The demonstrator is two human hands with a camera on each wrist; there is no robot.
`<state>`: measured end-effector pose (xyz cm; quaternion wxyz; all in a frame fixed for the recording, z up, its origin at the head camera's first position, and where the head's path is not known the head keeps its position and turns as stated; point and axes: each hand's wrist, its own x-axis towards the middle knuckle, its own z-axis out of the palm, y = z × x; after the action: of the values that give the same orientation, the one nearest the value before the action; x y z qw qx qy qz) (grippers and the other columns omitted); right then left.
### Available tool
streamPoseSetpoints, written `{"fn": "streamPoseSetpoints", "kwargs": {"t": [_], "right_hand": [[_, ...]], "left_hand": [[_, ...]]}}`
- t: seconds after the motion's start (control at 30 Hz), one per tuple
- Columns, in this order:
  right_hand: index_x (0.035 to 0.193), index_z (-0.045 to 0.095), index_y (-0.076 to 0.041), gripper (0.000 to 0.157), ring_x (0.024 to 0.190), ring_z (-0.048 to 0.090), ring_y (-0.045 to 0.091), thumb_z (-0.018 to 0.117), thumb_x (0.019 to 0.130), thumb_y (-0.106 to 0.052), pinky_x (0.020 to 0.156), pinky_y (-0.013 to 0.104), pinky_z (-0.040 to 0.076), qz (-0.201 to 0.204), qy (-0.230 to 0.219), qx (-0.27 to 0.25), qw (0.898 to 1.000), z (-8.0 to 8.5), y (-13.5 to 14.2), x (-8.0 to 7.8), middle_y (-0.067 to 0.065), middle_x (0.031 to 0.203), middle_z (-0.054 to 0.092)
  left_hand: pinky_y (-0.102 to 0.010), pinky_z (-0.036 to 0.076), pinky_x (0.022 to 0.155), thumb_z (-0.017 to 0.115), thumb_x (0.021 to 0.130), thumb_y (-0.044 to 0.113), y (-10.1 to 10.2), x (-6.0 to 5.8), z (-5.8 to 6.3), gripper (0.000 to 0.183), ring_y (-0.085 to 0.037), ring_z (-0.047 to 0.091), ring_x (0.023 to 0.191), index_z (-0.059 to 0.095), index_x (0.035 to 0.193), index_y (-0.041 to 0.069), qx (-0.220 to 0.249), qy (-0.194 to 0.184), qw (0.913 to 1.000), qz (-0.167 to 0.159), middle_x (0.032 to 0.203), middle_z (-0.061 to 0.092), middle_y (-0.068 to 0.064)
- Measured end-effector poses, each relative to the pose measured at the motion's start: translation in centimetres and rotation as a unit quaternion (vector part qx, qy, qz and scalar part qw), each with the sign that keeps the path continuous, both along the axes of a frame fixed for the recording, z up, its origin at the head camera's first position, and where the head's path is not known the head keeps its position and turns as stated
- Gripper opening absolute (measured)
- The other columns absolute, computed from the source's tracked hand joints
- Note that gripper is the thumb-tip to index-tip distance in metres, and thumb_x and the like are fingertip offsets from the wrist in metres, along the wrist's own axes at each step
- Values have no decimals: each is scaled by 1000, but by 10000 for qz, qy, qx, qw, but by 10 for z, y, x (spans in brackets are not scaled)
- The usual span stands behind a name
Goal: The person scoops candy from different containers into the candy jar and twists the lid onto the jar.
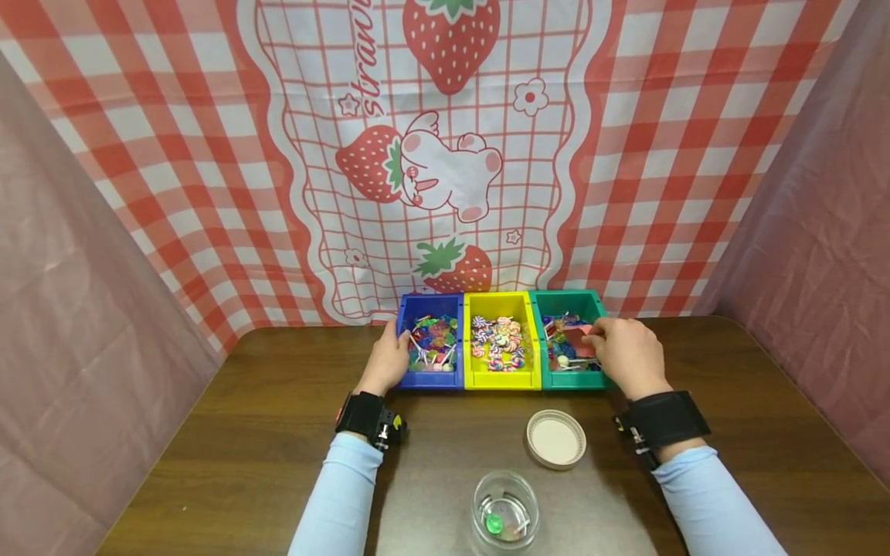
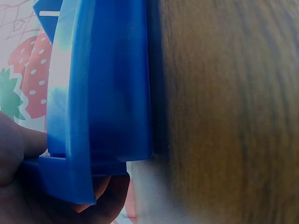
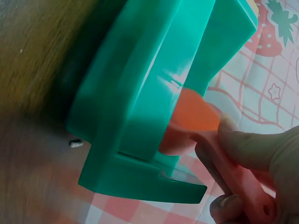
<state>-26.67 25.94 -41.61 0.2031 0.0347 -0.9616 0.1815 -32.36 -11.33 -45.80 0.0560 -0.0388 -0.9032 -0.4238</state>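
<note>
My left hand (image 1: 385, 359) grips the outer side of the blue bin (image 1: 429, 380); in the left wrist view its thumb and fingers lie either side of the wall's edge. With my right hand (image 1: 631, 357) I hold a pink scoop (image 3: 238, 179) by its handle, thumb on top. The scoop's bowl dips behind the wall of the green bin (image 3: 145, 93), among mixed small candy-like pieces (image 1: 563, 361). Between these two stands a yellow bin (image 1: 502, 381) with swirl lollipop pieces (image 1: 497, 340). What lies in the scoop's bowl is hidden.
A glass jar (image 1: 505, 494) with a green piece and a few others inside stands near the table's front. Behind it to the right lies a round pale lid (image 1: 556, 439). A strawberry-print cloth (image 1: 445, 170) hangs behind the bins. A small white bit (image 3: 76, 143) lies by the green bin.
</note>
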Motion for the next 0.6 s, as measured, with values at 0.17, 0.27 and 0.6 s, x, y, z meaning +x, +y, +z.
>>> {"fn": "streamPoseSetpoints", "kwargs": {"t": [0.17,0.27,0.6], "right_hand": [[94,75,0,24,57,52,26,74,92,-24,46,37,39,-177,-257,-347,9989,2,1,1,8,67,62],[96,74,1,28,60,54,27,72,93,-27,48,38,41,-241,-381,-445,9980,3,2,1,10,72,65],[96,74,0,30,63,56,30,71,93,-30,50,40,41,-334,-571,-496,9966,5,7,3,12,74,65]], "left_hand": [[-52,36,109,39,108,20,0,0,1,47,-40,49,129,33,151,0,16,-58,10000,0,141,51,-26],[-52,36,109,39,109,20,0,1,1,47,-39,49,129,32,151,1,41,-76,10000,6,141,51,-25],[-53,37,108,40,108,18,0,2,1,46,-40,50,128,34,150,-1,-20,9,10000,7,139,53,-27]]}}
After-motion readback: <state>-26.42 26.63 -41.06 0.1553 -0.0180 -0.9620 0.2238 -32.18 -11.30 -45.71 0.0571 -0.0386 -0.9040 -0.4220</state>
